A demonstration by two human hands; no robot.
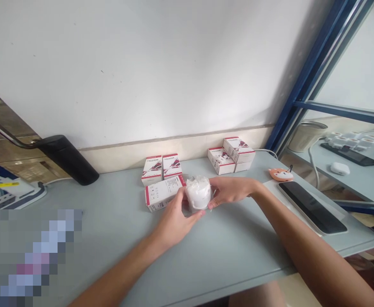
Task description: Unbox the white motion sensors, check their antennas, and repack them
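Both my hands hold a small white object wrapped in clear plastic point(198, 194) just above the grey table point(231, 251). My left hand point(176, 219) grips it from the left and below with fingers curled. From the right, my right hand point(231, 190) pinches it. A white and red box point(162, 194) lies on its side directly behind my left hand, touching or nearly touching it.
Two white and red boxes point(161, 167) stand by the wall, several more point(232, 154) are stacked to the right. A phone on a white pad point(311, 206) and an orange charm point(280, 173) lie at right. A black cylinder point(68, 158) lies at left.
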